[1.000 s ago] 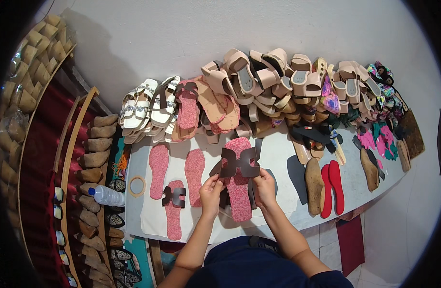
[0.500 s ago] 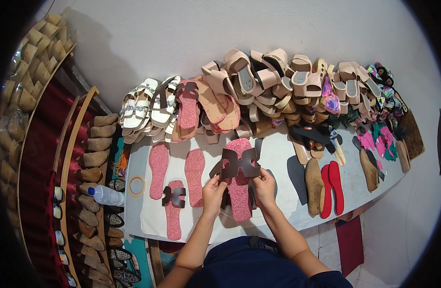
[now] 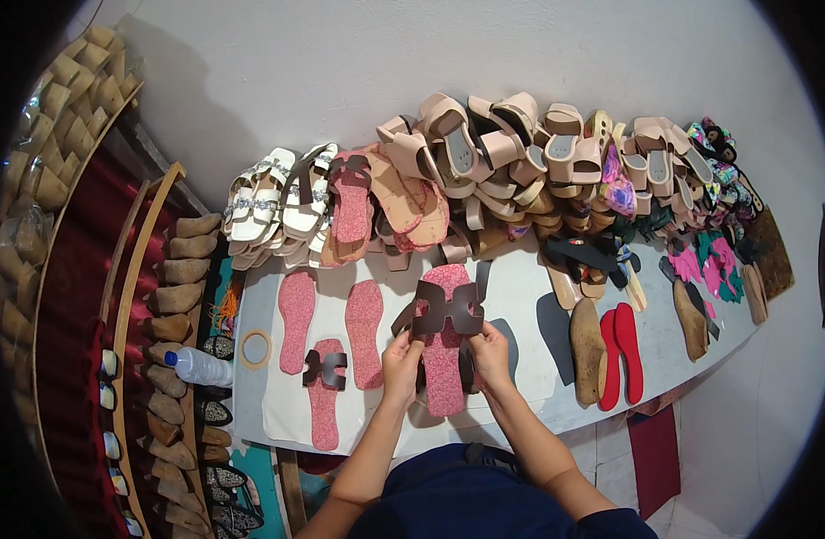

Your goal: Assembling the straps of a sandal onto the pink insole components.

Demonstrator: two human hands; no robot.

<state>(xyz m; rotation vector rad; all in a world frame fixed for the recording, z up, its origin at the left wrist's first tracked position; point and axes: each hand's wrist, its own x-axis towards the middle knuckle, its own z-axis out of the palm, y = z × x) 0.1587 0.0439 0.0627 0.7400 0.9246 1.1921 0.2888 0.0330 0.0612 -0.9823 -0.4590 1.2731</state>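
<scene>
A dark brown H-shaped sandal strap [image 3: 448, 310] lies across a pink patterned insole [image 3: 445, 386] at the table's middle. My left hand [image 3: 401, 368] grips the strap's left lower end, thumb near the insole's edge. On the other side my right hand [image 3: 492, 359] is closed on the right lower end. More dark strap pieces show partly beneath, beside the insole. Left of my hands, a second pink insole [image 3: 325, 418] carries a similar brown strap [image 3: 324, 369]. Two bare pink insoles, one far left [image 3: 296, 319] and one nearer [image 3: 365, 332], lie beyond it.
Piled sandals [image 3: 511, 153] line the wall behind the table [image 3: 538, 395]. To the right lie wooden shoe lasts [image 3: 588, 350], red soles [image 3: 627, 355] and fabric scraps [image 3: 718, 265]. A tape roll [image 3: 255, 334], a water bottle [image 3: 199, 366] and racked lasts [image 3: 174, 296] are at the left.
My hands have shifted very slightly toward me, with the strap and insole tilting a little. Both hands keep their hold, and the other things stay where they were.
</scene>
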